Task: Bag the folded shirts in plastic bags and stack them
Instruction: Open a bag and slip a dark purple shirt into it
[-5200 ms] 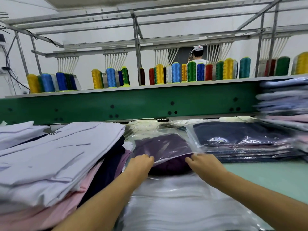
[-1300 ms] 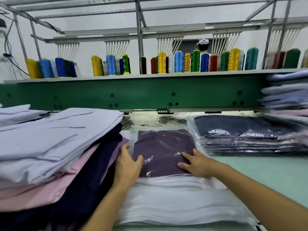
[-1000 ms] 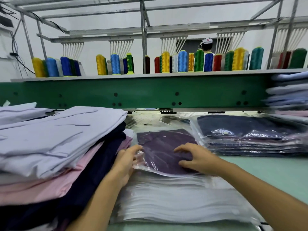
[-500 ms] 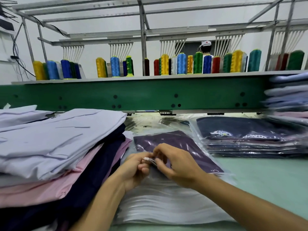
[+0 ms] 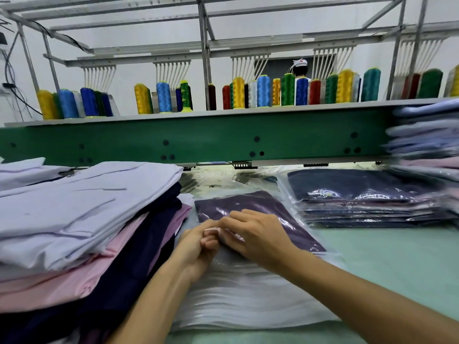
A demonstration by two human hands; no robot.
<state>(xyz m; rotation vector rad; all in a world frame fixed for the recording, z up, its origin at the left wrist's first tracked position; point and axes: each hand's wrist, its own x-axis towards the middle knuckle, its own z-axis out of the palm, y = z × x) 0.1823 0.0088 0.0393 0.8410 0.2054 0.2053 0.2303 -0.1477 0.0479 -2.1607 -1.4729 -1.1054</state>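
A folded purple shirt in a clear plastic bag (image 5: 268, 209) lies skewed on a pile of empty plastic bags (image 5: 243, 296) at the table's middle. My left hand (image 5: 198, 244) and my right hand (image 5: 255, 234) meet at the bag's near left corner, and both pinch the open flap there with curled fingers. A stack of bagged dark shirts (image 5: 360, 202) sits to the right. A tall pile of unbagged folded shirts (image 5: 82, 219), white, pink and navy, stands at the left.
A green machine beam (image 5: 223, 137) with thread cones (image 5: 263, 91) on its shelf runs across the back. More bagged shirts (image 5: 427, 145) are piled high at the far right. The pale green tabletop (image 5: 385, 264) shows at the right front. A person's capped head (image 5: 300, 68) shows behind the cones.
The purple shirt was pushed fully into its bag and pressed flat, then its near end was lifted and turned. Both hands came together at the bag's near left corner.
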